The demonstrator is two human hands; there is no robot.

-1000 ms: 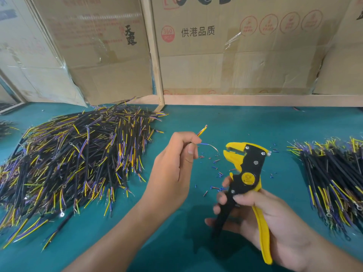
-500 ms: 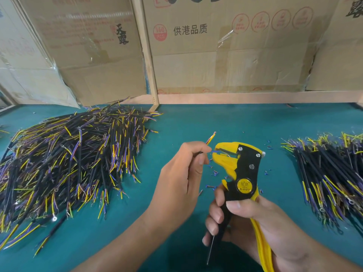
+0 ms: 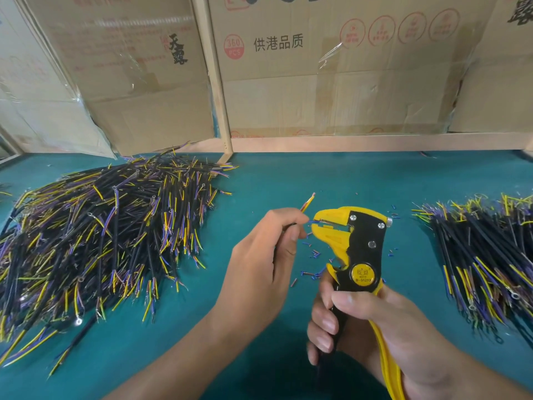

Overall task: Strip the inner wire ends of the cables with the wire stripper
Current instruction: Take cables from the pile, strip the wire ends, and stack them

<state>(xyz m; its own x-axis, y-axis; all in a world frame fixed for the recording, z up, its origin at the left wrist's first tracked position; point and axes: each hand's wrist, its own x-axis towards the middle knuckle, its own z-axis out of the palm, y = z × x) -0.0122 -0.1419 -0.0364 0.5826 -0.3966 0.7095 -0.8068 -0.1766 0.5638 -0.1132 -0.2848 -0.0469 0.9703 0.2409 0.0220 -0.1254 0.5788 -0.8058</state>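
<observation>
My left hand (image 3: pixel 265 255) pinches one black cable; its yellow inner wire (image 3: pixel 307 202) sticks up past my fingers. A blue inner wire (image 3: pixel 315 222) of that cable runs right into the jaws of the yellow and black wire stripper (image 3: pixel 356 246). My right hand (image 3: pixel 372 327) grips the stripper's handles from below, with its head upright over the teal table (image 3: pixel 331 180). Most of the cable's body is hidden inside my left fist.
A large pile of black cables (image 3: pixel 95 243) with yellow and purple ends covers the table's left side. A smaller pile (image 3: pixel 484 255) lies at the right edge. Small insulation offcuts (image 3: pixel 313 255) are scattered under the stripper. Cardboard boxes (image 3: pixel 331 70) stand along the back.
My two hands have come together: the stripper moved left and up to the cable, and the blue wire end now sits in its jaws.
</observation>
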